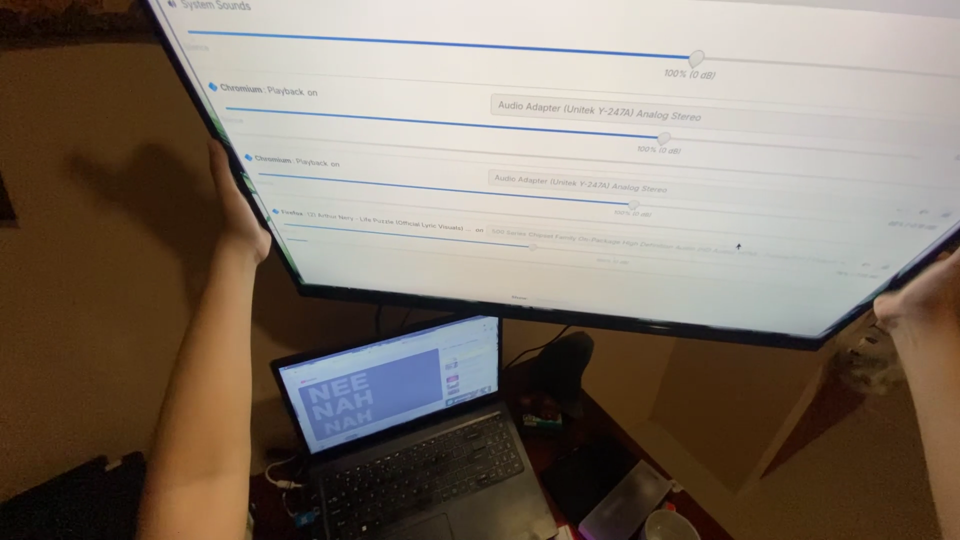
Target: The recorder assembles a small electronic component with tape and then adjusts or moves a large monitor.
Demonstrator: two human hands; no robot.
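Observation:
A large flat monitor (560,300) fills the upper part of the head view, its screen lit white with several horizontal sliders. It hangs tilted above a desk. My left hand (238,205) reaches up and presses flat against the monitor's left edge. My right hand (918,300) grips the monitor's lower right corner at the frame's right side; its fingers are partly hidden behind the bezel.
Below the monitor an open black laptop (415,455) stands on the desk, its screen showing a purple picture. A dark monitor stand (562,365), a cable, a white cup (670,525) and small items lie right of it. A beige wall (90,250) is behind.

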